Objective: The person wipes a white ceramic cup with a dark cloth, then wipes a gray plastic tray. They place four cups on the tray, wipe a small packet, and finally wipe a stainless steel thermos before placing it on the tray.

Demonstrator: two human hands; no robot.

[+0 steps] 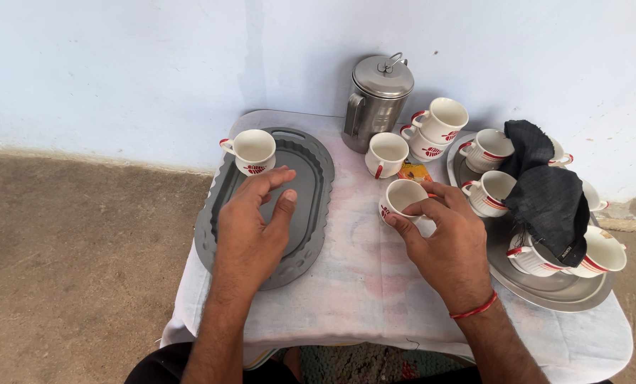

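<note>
- A white cup (402, 197) with red trim stands on the cloth-covered table (361, 284), between the grey oval tray (311, 235) and the round steel tray (553, 288).
- The right hand (449, 249) grips its rim, fingers closed on it.
- The left hand (250, 227) hovers over the grey tray, fingers loosely apart (holding nothing), just below another cup (252, 151).
- A steel jug (376, 99) stands by the wall; a dark cloth (546, 195) drapes over cups at right.

Cloth-covered table (375, 299): trays (311, 235), cups (387, 154), jug (376, 99).
</note>
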